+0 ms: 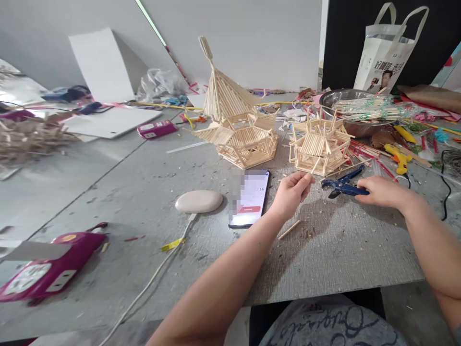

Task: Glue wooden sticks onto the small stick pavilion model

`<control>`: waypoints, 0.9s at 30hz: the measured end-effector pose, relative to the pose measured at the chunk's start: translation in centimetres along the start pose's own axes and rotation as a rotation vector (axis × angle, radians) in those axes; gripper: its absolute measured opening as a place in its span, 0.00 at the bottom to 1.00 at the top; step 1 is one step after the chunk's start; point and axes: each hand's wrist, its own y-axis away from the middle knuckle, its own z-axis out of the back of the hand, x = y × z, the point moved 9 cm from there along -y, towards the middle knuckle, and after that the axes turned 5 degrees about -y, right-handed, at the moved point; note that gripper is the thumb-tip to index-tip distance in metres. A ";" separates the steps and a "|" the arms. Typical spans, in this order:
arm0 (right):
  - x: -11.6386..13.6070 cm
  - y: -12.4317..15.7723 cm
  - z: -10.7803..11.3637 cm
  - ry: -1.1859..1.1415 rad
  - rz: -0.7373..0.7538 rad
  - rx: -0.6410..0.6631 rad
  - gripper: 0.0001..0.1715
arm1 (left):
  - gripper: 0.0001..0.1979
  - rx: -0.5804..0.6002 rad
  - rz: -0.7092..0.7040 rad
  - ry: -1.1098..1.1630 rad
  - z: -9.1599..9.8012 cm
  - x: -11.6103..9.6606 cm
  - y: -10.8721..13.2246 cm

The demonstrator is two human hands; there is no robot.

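Observation:
My left hand (293, 192) pinches a short wooden stick (315, 166) that points up and away from me. Just right of it, my right hand (382, 191) is closed round the handles of blue cutting pliers (344, 185), whose jaws face left and look parted. Behind both hands stands a small model pavilion (319, 146) built from wooden sticks. Further left is a larger stick pavilion (248, 139) with a tall pointed roof (228, 96) tilted on it. One loose wooden stick (289, 229) lies on the table below my left hand.
A lit phone (251, 199) lies left of my left forearm, beside a white oval device (199, 201) with a cable. Purple power strips (72, 262) lie at left. A yellow glue gun (399, 157), a metal bowl (329, 98) with bundled sticks and a paper bag (382, 57) are at right.

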 end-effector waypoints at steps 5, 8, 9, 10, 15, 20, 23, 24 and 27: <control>-0.3 2.8 2.7 -0.566 0.068 0.035 0.13 | 0.13 -0.013 -0.014 -0.013 0.6 0.1 0.0; -0.1 3.5 2.7 -0.916 0.131 0.064 0.17 | 0.13 0.006 -0.057 -0.053 0.4 0.2 -0.1; 0.0 3.4 2.6 -1.008 0.165 0.052 0.18 | 0.12 0.007 -0.082 -0.065 0.3 0.2 -0.1; 0.1 3.2 2.4 -1.090 0.204 0.034 0.19 | 0.11 0.006 -0.106 -0.062 0.2 0.1 0.0; 0.5 1.2 1.1 -1.386 0.271 -0.043 0.15 | 0.11 0.056 0.011 0.175 -1.5 1.1 0.6; -0.5 -0.3 0.3 -1.512 0.122 -0.311 0.17 | 0.10 0.014 0.107 0.329 -2.5 2.2 1.1; -0.5 -0.6 0.2 -1.476 0.085 -0.495 0.15 | 0.11 0.002 0.123 0.356 -2.8 2.7 1.4; -0.3 -0.6 0.1 -1.436 0.084 -0.526 0.14 | 0.11 0.008 0.124 0.356 -3.0 2.8 1.5; 0.8 -0.6 -0.3 -1.345 0.109 -0.530 0.12 | 0.12 0.019 0.111 0.347 -3.3 3.0 1.8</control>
